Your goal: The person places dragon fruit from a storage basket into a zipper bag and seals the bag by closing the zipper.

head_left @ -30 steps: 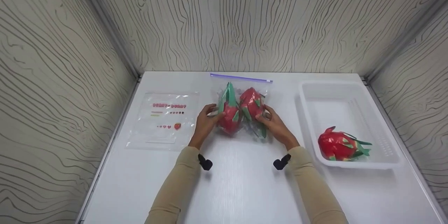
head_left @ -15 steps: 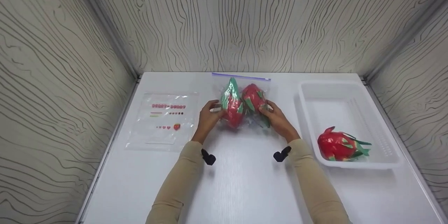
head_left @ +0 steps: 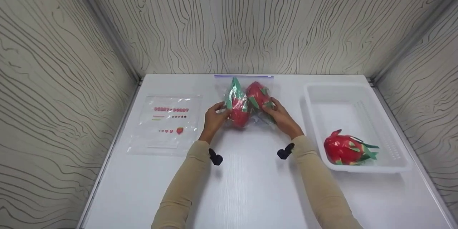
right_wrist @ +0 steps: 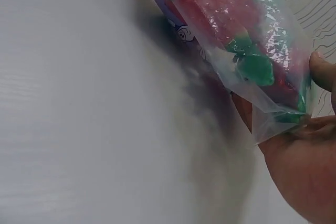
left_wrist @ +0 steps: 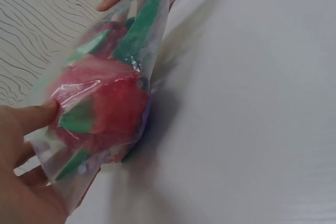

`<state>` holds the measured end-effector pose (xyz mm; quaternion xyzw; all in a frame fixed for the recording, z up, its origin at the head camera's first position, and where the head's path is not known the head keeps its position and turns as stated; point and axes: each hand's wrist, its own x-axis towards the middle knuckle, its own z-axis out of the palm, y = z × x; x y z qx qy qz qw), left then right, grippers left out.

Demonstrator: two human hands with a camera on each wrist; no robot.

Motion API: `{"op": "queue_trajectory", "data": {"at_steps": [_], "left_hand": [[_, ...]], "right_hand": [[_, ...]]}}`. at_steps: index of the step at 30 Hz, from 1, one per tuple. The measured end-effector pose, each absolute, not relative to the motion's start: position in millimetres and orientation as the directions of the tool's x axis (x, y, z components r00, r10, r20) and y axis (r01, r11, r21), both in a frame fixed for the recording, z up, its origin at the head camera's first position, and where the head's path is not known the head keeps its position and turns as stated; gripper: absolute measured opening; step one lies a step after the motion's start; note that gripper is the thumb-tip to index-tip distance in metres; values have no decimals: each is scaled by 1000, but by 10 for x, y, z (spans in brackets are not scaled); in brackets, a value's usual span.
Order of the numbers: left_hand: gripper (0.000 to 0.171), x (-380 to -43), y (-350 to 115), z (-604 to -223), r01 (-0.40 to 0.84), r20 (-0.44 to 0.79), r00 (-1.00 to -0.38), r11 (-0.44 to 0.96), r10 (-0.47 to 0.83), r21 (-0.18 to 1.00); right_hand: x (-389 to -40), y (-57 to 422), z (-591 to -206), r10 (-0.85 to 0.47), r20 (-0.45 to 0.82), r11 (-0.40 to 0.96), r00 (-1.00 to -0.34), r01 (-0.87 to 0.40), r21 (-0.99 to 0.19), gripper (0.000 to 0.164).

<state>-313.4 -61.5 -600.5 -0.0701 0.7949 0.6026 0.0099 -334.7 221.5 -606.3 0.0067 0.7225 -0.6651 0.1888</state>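
Observation:
A clear zip bag (head_left: 244, 76) with a purple slider strip lies toward the back of the table, strip facing the rear wall. Inside it sit two red dragon fruits with green scales, the left one (head_left: 239, 113) next to the right one (head_left: 257, 91). My left hand (head_left: 214, 118) grips the bag's left side, thumb on top against the fruit. On the opposite side my right hand (head_left: 283, 117) holds it the same way. Both wrist views show the bag's near end (left_wrist: 105, 98) raised over the table, casting a shadow.
A flat clear bag with red printing (head_left: 171, 120) lies to the left. A white plastic basket (head_left: 311, 114) stands at the right, with one dragon fruit (head_left: 345, 148) in its near part. Wood-grain panels (head_left: 229, 25) close off the back and sides.
Both hands have moved the bag of dragon fruits a little toward the rear wall, then slightly left. Its purple strip has turned from slanted to nearly level. The basket and flat bag stayed put.

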Motion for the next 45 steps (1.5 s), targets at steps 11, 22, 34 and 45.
{"op": "queue_trajectory", "data": {"at_steps": [11, 22, 34, 45], "left_hand": [[62, -3213, -555, -6054, -85, -46, -991, 314, -129, 946], [69, -3297, -506, -5987, -139, -107, -987, 296, -122, 945], [54, -3364, -547, -6038, -67, -46, -996, 337, -72, 939], [60, -3381, -604, -6005, -91, -93, -996, 344, -12, 934]], "right_hand": [[-3416, 2199, -6130, -122, -200, 286, -972, 159, -945, 95], [-3477, 2229, -6095, -56, -236, 260, -970, 215, -942, 86], [-3433, 2215, -6134, -101, -198, 253, -975, 167, -953, 73], [-3422, 2232, -6129, -165, -210, 318, -964, 150, -936, 78]]}}
